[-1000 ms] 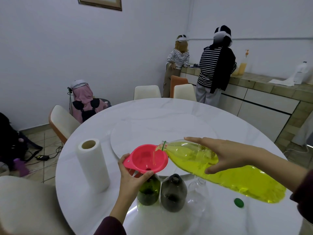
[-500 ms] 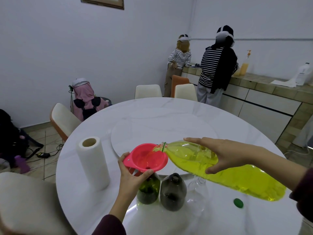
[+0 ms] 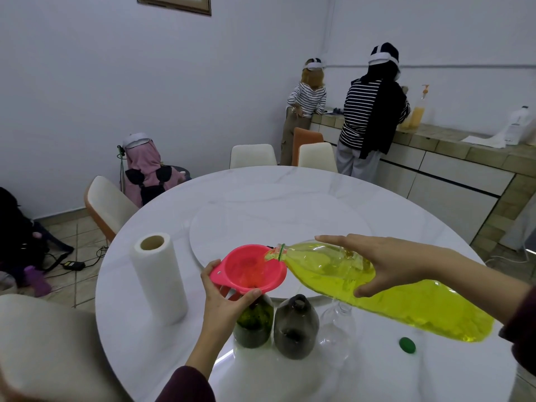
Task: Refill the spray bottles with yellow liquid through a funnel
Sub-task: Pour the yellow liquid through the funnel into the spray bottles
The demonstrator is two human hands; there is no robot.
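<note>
The tilted big bottle [image 3: 377, 288] is grasped by the right hand [image 3: 385, 264]; the funnel [image 3: 249, 269], seemingly seated in the green bottle [image 3: 253, 322], is gripped by the left hand [image 3: 224, 304]. If tipped too steeply, the funnel may be overflowed.

Pink funnel [image 3: 249, 269], yellow liquid in clear btl [image 3: 388, 288], green cap [image 3: 407, 344] (table [image 3: 290, 192] white marble, grey veins).

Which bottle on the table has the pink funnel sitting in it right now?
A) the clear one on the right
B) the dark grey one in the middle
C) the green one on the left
C: the pink funnel, steadied by the left hand, sits above the green bottle, while the dark grey bottle and clear bottle stand open.
</note>
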